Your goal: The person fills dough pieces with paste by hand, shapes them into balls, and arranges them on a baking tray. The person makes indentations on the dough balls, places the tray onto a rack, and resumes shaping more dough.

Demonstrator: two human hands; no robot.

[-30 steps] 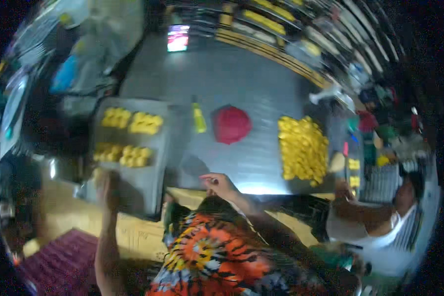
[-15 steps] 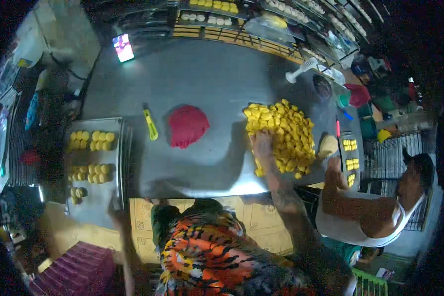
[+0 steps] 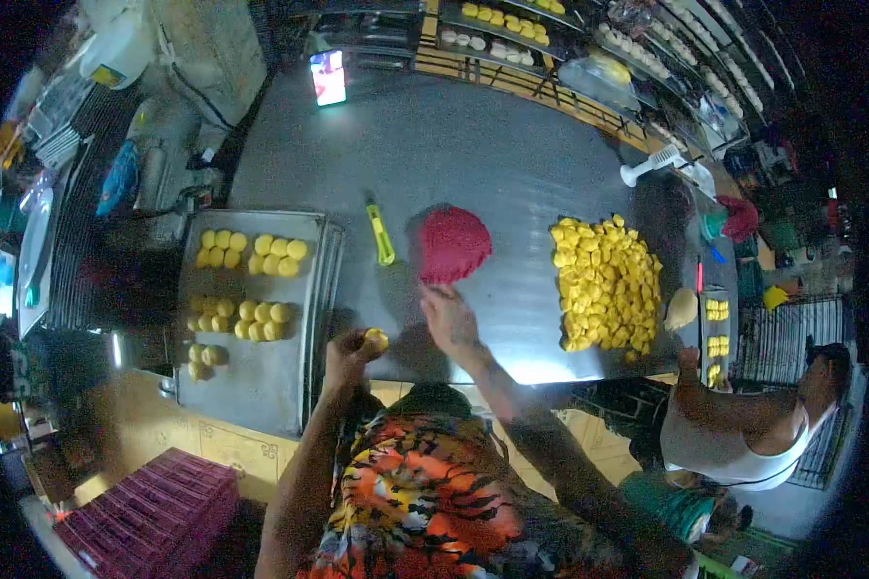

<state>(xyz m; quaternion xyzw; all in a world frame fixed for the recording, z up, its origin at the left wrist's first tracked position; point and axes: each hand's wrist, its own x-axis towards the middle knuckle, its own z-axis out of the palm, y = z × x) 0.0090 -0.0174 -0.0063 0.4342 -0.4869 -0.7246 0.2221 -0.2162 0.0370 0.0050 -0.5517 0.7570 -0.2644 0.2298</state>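
My left hand (image 3: 350, 349) pinches a yellow dough piece (image 3: 377, 339) at its fingertips, right hand (image 3: 449, 317) open and empty just below the red mound (image 3: 453, 244); shaping step, probably; next, set it on the tray (image 3: 251, 376).

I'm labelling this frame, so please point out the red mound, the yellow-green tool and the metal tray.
red mound (image 3: 454, 243), head view, its middle
yellow-green tool (image 3: 381, 234), head view, mid-handle
metal tray (image 3: 261, 376), head view, bare near part

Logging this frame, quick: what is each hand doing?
Left hand: closed on a yellow dough ball.
Right hand: open, flat beside the red dough.
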